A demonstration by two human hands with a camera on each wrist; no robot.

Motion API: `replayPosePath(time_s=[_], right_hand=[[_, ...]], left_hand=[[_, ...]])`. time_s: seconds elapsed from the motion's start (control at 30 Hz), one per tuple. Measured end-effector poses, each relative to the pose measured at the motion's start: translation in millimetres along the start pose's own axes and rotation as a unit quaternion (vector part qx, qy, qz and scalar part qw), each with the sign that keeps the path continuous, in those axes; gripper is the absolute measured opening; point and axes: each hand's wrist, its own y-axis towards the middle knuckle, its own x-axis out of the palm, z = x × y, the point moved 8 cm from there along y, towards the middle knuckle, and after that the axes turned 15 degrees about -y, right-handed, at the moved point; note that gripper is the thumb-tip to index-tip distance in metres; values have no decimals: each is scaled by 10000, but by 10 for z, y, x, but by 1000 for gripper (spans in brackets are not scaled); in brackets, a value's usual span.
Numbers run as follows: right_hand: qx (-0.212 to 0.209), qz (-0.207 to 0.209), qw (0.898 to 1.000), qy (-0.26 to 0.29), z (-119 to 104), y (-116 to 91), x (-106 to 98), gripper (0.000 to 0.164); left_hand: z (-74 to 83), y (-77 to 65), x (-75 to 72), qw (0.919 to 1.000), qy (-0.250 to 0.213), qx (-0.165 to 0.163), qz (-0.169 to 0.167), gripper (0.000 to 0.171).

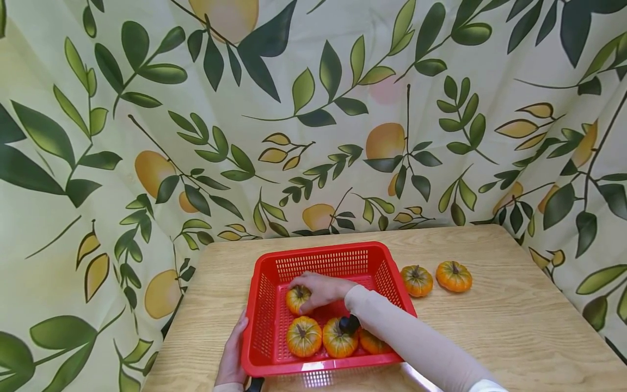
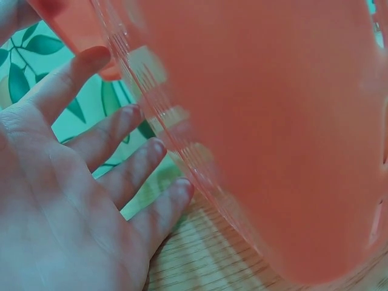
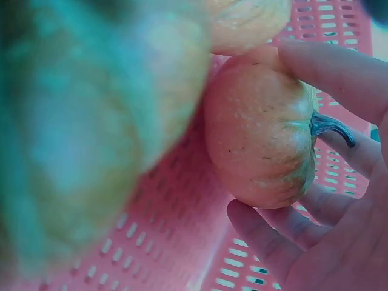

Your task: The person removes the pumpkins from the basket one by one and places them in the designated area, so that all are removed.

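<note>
A red plastic basket (image 1: 331, 366) with slotted walls sits on the table. Inside it, my right hand (image 1: 323, 288) reaches over a small orange pumpkin (image 1: 296, 300) near the left wall. The right wrist view shows thumb and fingers curled round that pumpkin (image 3: 260, 130), its dark stem toward the palm. Along the basket's near side lie more pumpkins, one at left (image 1: 304, 337), one in the middle (image 1: 339, 342) and one partly covered by my sleeve (image 1: 373, 344). My left hand (image 1: 231, 354) lies against the basket's outer left side, its fingers extended in the left wrist view.
To the right of the basket, two pumpkins rest on the wooden table (image 1: 504, 305), one close to its wall (image 1: 417, 281) and one farther right (image 1: 454, 276). A leaf-and-fruit printed cloth (image 1: 313, 163) hangs behind the table and at both sides.
</note>
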Motion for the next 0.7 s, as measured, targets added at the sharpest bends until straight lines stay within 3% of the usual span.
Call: replayPosePath(time_s=[0.2, 0.43, 0.63, 0.7], right_hand=[[-32, 97, 9999, 106, -3, -13, -83, 60], [-27, 332, 9992, 238, 3, -91, -319, 62], [-68, 414, 9989, 191, 35, -195, -435, 63], [-118, 449, 9987, 196, 50, -232, -466, 63]], left_hand=[[-10, 11, -14, 9999, -98, -19, 46, 70], [-10, 4, 29, 9993, -128, 75, -357, 37], [-8, -3, 22, 9996, -92, 36, -260, 66], [-8, 0, 22, 9996, -116, 37, -253, 67]])
